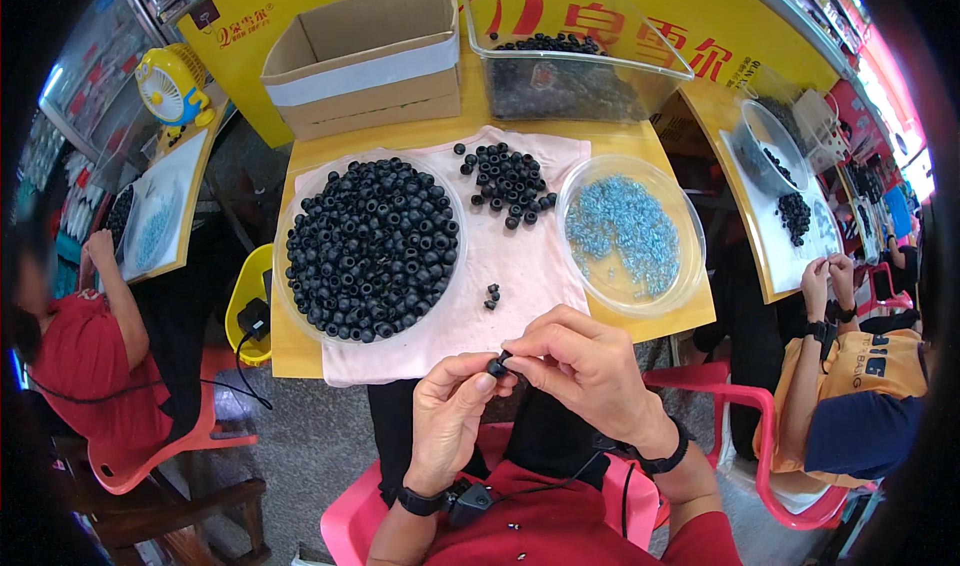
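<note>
In front of my chest, at the table's near edge, my left hand (pixel 450 416) pinches a small round black plastic piece (pixel 496 368) between thumb and fingertips. My right hand (pixel 595 371) meets it from the other side, thumb and forefinger closed on a tiny dark part at the piece; fingertips hide most of that part. Beyond my left hand, a round clear tub (pixel 461 271) is heaped with hollow black pieces (pixel 372 246). A loose pile of similar black pieces (pixel 508 181) lies on the pale pink cloth (pixel 515 256). Nearer me sit a few small dark pieces (pixel 491 297).
At right stands a shallow clear tub (pixel 697 251) of small pale-blue pieces (pixel 625 228). A cardboard box (pixel 370 91) and a clear bin (pixel 570 86) of black pieces line the back. A yellow basket (pixel 243 286) is left of the table. Other people sit at both sides.
</note>
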A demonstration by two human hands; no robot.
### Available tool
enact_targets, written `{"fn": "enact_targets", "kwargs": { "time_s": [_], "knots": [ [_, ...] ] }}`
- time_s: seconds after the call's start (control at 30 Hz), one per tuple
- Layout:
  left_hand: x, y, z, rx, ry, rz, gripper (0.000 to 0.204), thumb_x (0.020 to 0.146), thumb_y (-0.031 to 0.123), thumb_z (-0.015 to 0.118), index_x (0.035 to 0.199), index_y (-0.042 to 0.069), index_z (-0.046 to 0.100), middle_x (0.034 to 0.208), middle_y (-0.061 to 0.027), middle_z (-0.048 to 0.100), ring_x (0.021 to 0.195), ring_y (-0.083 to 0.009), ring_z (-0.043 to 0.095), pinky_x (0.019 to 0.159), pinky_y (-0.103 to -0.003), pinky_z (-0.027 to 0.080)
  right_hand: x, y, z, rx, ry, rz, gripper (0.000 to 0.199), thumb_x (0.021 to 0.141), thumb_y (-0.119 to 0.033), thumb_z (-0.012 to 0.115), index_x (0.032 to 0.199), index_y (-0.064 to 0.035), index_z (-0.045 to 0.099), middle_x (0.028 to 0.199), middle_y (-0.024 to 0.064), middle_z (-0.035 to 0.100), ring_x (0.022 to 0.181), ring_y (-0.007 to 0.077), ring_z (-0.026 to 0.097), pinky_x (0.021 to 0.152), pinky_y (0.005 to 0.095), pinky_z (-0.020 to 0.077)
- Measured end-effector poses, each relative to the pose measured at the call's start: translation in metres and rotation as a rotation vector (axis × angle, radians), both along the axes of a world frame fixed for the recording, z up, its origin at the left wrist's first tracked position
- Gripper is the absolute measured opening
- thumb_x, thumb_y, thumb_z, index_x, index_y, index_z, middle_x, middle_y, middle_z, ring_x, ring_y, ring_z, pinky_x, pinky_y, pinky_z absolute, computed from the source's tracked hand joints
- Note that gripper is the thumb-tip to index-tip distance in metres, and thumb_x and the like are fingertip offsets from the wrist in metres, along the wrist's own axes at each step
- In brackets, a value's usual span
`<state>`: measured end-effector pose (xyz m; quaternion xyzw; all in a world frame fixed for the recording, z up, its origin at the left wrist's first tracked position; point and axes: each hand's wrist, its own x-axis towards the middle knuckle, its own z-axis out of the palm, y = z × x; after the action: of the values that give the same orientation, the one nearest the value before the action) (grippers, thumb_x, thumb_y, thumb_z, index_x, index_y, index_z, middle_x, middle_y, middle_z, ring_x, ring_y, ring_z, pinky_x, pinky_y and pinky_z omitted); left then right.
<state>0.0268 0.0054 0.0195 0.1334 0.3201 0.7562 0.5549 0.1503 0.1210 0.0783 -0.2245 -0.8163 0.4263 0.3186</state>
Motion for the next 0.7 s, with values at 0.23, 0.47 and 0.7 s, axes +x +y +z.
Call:
{"fn": "enact_targets", "kwargs": {
  "time_s": [0.23,0.47,0.7],
  "knots": [
    [0.0042,0.0024,0.0002,-0.007,0.081,0.035,0.019,0.088,-0.002,0.059,0.107,-0.005,0.061,0.101,-0.0134,0.065,0.089,-0.0197,0.065,0.084,-0.031,0.054,0.0045,0.0012,-0.0032,0.122,-0.022,0.008,0.014,0.076,-0.002,0.072,0.090,-0.0013,0.066,0.081,0.0082,0.061,0.068,0.0208,0.063,0.058,0.0290,0.0508],
    [0.0078,0.0047,-0.0002,-0.044,0.139,0.073,0.016,0.088,-0.002,0.061,0.104,-0.005,0.062,0.101,-0.0121,0.065,0.089,-0.0183,0.064,0.084,-0.031,0.053,0.0042,-0.0007,-0.0065,0.206,-0.015,-0.006,0.011,0.077,-0.005,0.068,0.086,-0.0011,0.062,0.078,0.0082,0.058,0.068,0.0244,0.061,0.059,0.0332,0.0500],
    [0.0063,0.0053,-0.0048,-0.045,0.098,0.036,0.017,0.088,-0.001,0.060,0.105,-0.005,0.062,0.101,-0.0116,0.065,0.089,-0.0178,0.064,0.085,-0.030,0.053,0.0044,0.0033,-0.0098,0.278,-0.036,0.035,0.012,0.077,-0.004,0.068,0.086,-0.0008,0.060,0.079,0.0086,0.056,0.073,0.0244,0.059,0.061,0.0333,0.0499]
  ]
}}
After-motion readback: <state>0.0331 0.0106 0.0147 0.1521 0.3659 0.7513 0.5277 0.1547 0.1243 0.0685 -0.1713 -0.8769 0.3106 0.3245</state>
